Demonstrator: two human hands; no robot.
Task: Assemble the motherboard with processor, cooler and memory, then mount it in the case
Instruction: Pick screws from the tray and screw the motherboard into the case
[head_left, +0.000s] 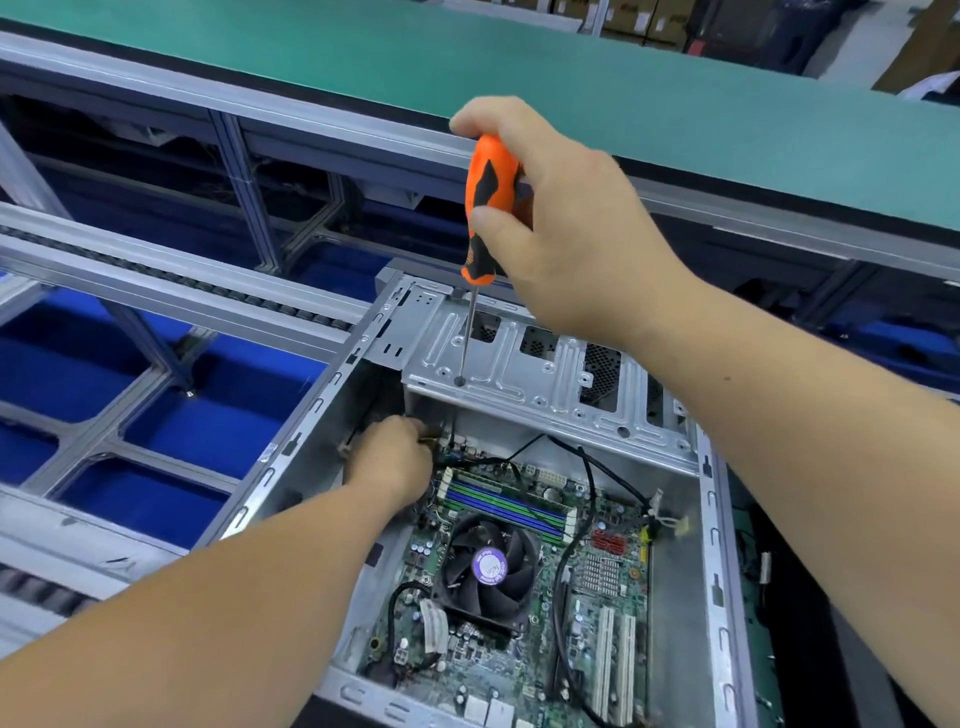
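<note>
Right-hand grip (545, 218) wraps the orange screwdriver (485, 208), whose shaft drops through the drive cage (519, 364), tip hidden below it. Left-hand grip (389, 457) pinches something too small to identify beside the motherboard (519, 571), which lies in the case (711, 519).

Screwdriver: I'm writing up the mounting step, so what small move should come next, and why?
Probably lower the screwdriver through the drive cage hole its shaft already enters, toward the motherboard corner where the left hand seems to steady something small. The right hand grips the handle.
</note>
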